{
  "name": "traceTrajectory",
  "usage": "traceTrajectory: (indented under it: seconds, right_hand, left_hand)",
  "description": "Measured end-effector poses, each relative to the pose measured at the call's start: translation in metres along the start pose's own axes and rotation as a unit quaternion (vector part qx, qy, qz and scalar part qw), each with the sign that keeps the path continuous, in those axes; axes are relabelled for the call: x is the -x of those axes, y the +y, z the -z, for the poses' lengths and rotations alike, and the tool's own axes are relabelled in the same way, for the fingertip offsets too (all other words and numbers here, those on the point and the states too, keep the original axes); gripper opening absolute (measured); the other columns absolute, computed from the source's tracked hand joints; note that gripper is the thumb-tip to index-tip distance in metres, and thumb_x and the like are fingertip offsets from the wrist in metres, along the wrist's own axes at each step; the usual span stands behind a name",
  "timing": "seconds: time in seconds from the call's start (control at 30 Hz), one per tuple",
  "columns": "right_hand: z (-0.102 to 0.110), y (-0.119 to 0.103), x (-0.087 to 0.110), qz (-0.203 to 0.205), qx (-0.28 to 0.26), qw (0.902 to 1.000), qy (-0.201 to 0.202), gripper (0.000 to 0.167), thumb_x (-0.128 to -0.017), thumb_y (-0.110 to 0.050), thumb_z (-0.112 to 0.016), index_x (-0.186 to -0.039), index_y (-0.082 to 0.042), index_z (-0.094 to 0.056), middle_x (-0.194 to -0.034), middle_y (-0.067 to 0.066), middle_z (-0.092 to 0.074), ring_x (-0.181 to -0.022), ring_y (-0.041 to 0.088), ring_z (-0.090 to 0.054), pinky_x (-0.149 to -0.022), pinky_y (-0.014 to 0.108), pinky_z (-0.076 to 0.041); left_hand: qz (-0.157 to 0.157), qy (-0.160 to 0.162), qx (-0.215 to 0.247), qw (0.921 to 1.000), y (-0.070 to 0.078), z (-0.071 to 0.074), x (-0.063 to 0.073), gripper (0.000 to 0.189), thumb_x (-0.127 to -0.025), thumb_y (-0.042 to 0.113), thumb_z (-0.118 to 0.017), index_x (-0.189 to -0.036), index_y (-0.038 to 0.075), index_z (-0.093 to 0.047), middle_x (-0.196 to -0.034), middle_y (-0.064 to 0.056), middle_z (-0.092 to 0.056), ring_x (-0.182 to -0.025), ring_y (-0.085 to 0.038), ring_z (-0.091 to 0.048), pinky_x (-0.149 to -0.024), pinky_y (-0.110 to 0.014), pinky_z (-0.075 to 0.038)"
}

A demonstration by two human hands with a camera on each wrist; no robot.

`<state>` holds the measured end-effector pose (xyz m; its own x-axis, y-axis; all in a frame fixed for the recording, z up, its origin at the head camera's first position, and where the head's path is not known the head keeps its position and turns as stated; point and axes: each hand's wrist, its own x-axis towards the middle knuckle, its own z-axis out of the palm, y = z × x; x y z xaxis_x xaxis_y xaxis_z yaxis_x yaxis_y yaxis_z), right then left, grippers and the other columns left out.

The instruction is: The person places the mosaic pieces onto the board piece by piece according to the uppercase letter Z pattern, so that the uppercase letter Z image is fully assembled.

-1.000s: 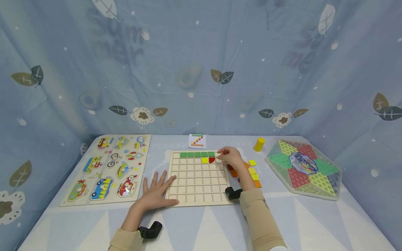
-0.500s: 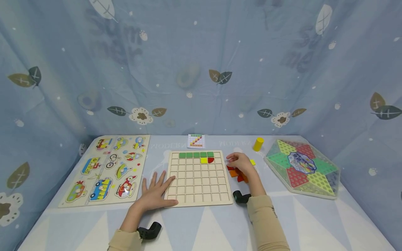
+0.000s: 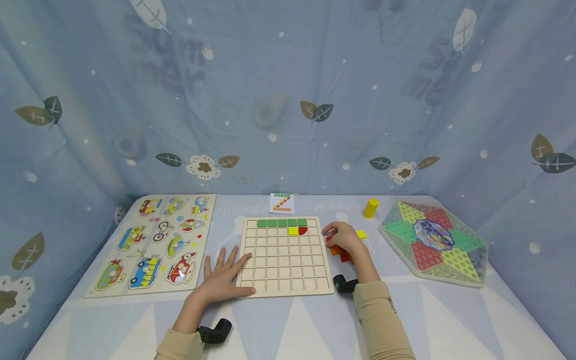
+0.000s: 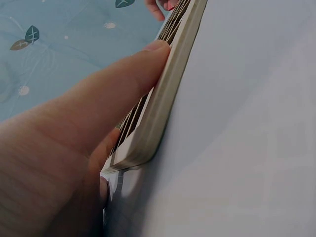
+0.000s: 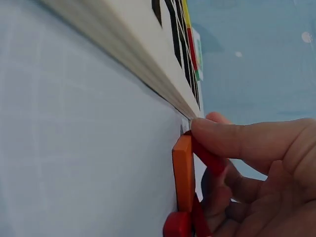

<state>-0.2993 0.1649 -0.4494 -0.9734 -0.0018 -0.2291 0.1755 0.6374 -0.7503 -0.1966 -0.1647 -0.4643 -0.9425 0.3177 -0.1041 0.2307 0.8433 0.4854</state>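
Note:
A wooden grid board [image 3: 284, 265] lies in front of the person. Along its top row run several green square tiles [image 3: 281, 223], with a yellow tile [image 3: 293, 231] and a red quarter-round tile [image 3: 302, 231] below them. Fingers spread, the left hand [image 3: 220, 282] rests on the board's left edge; its thumb [image 4: 128, 74] lies on the near rim in the left wrist view. Beyond the right edge, the right hand [image 3: 345, 237] bends over a small pile of tiles. In the right wrist view its thumb and fingers pinch a tilted red tile [image 5: 208, 157], close above an orange tile [image 5: 183, 165].
A printed pattern card [image 3: 282, 203] lies behind the board. To the left is a vehicle peg puzzle [image 3: 153, 245]. A yellow cylinder [image 3: 371, 208] stands at the back right, near a hexagonal star-patterned game box [image 3: 434, 242]. One yellow tile [image 3: 361, 234] shows past the right hand.
The right hand has left the board's upper right corner and moved right and down to the tile pile, where its fingers have closed in. The left hand has stayed put.

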Motion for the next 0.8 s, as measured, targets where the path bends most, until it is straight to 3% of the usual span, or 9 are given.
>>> traceTrajectory:
  seconds: [0.3, 0.47, 0.6, 0.8]
  right_hand:
    - [0.001, -0.014, 0.005, 0.013, -0.039, 0.9988, 0.027, 0.02, -0.08, -0.005, -0.069, -0.1, -0.005, -0.07, -0.097, 0.012, -0.06, -0.079, 0.022, -0.052, -0.066, 0.026, -0.046]
    - [-0.006, -0.022, 0.007, 0.047, -0.082, 0.9955, 0.006, 0.016, -0.079, -0.004, -0.071, -0.094, -0.001, -0.067, -0.082, 0.009, -0.058, -0.071, 0.021, -0.058, -0.066, 0.029, -0.05]
    - [-0.015, -0.029, 0.008, 0.044, -0.131, 0.9903, -0.015, 0.013, -0.078, -0.004, -0.072, -0.089, 0.0, -0.066, -0.075, 0.007, -0.064, -0.068, 0.019, -0.063, -0.067, 0.03, -0.054]
    - [-0.031, -0.042, 0.008, 0.032, -0.176, 0.9824, -0.054, 0.016, -0.078, 0.002, -0.069, -0.094, 0.004, -0.067, -0.1, 0.016, -0.064, -0.08, 0.02, -0.066, -0.072, 0.032, -0.055]
  left_hand:
    - [0.0, 0.001, 0.001, 1.0, -0.001, 0.0, 0.001, 0.094, -0.069, 0.059, -0.069, -0.144, 0.016, -0.034, -0.153, -0.02, -0.01, -0.137, -0.047, 0.005, -0.1, -0.066, 0.015]
    - [0.003, 0.0, 0.0, 1.0, -0.001, -0.001, 0.0, 0.094, -0.069, 0.059, -0.069, -0.144, 0.017, -0.034, -0.153, -0.02, -0.01, -0.137, -0.047, 0.005, -0.1, -0.066, 0.015]
    - [0.003, -0.001, -0.004, 1.0, -0.002, -0.001, -0.001, 0.093, -0.069, 0.06, -0.068, -0.144, 0.017, -0.033, -0.153, -0.019, -0.01, -0.137, -0.046, 0.005, -0.1, -0.066, 0.014]
    - [0.0, 0.0, -0.003, 1.0, -0.002, -0.001, -0.001, 0.093, -0.069, 0.06, -0.068, -0.144, 0.017, -0.034, -0.153, -0.02, -0.011, -0.137, -0.046, 0.005, -0.1, -0.066, 0.014]
